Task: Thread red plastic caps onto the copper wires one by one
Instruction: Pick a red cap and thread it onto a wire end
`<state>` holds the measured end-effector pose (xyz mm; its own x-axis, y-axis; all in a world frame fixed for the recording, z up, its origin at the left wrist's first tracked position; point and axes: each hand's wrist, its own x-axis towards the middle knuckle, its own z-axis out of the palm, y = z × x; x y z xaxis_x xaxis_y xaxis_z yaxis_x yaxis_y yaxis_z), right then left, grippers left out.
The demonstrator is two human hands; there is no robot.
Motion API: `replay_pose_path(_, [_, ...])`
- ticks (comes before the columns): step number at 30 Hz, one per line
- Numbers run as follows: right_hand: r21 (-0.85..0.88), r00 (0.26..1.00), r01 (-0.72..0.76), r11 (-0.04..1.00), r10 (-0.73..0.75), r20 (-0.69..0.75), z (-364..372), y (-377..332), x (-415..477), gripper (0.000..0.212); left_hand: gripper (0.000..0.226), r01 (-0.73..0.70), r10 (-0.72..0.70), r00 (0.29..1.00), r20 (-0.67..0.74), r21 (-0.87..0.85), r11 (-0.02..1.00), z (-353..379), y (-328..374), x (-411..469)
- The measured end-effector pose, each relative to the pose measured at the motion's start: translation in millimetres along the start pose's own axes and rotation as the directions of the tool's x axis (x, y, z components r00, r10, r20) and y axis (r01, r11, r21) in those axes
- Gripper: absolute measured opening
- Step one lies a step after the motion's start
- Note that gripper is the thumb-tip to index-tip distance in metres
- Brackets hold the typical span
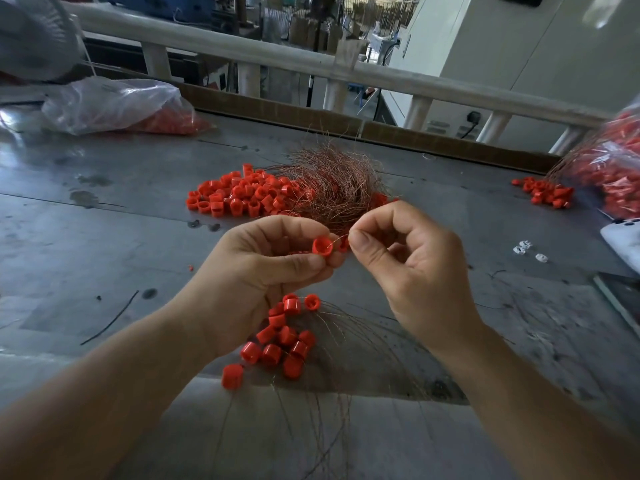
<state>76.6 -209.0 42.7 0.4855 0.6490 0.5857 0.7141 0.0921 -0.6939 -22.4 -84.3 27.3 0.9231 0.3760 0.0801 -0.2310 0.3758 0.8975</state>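
Head view looks down on a worn grey metal tabletop (pixel 104 237), stained and scratched. The left hand (pixel 263 268) is raised above it, and its grip pinches a red cap (pixel 322 245) between thumb and fingertips. The cap's round face is turned toward the camera, so its axis runs roughly toward the viewer. Just right of it, the right hand (pixel 408 271) has its grip pressed together on a thin copper wire (pixel 336 238). That wire curves the short way from the cap's rim to the thumb and forefinger, lying roughly left to right.

Beyond the hands sits a wire tangle (pixel 332 188), with a pile of loose caps (pixel 242 197) touching its left side. Under the left hand a cluster of caps (pixel 284 337) lies at the head of long wires (pixel 332 393) that fan toward the near edge.

A clear plastic bag (pixel 114 105) of red caps rests at the far left. Another bag (pixel 620 168) sits at the right, with a small heap of caps (pixel 543 194) beside it. A pale railing (pixel 242 50) runs behind the tabletop, and a cluttered workshop shows beyond it.
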Motion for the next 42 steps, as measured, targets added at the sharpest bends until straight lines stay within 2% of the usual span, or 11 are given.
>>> replay_pose_path(5, [0.021,1.0,-0.014,1.0,0.014,0.002,2,1,-1,0.012,0.031,-0.078,0.084,0.995,-0.048,0.103,0.992,1,-4,2])
replay_pose_path(11, [0.07,0.999,-0.054,0.996,0.053,0.013,5,3,-1,0.012,0.021,-0.197,0.212,0.976,-0.039,0.237,0.951,5,-8,3])
replay_pose_path(18, [0.083,0.997,-0.069,0.994,0.066,0.035,12,4,-3,0.01,0.028,-0.25,0.286,0.957,-0.058,0.342,0.906,9,-7,3])
replay_pose_path(23, [0.056,0.997,-0.077,0.995,0.076,0.019,11,4,-3,0.008,0.033,-0.264,0.305,0.95,-0.075,0.331,0.906,7,-8,2])
replay_pose_path(36, [0.084,0.992,-0.122,0.989,0.121,0.019,8,1,-2,0.01,0.024,-0.288,0.308,0.95,-0.05,0.232,0.929,4,-8,4])
replay_pose_path(39, [0.084,0.991,-0.128,0.988,0.13,-0.015,6,1,0,0.01,0.033,-0.276,0.287,0.958,-0.03,0.189,0.942,3,-7,3])
replay_pose_path(42, [0.098,0.99,-0.137,0.986,0.141,-0.029,5,2,1,0.009,0.024,-0.258,0.262,0.965,-0.005,0.155,0.954,3,-6,2])
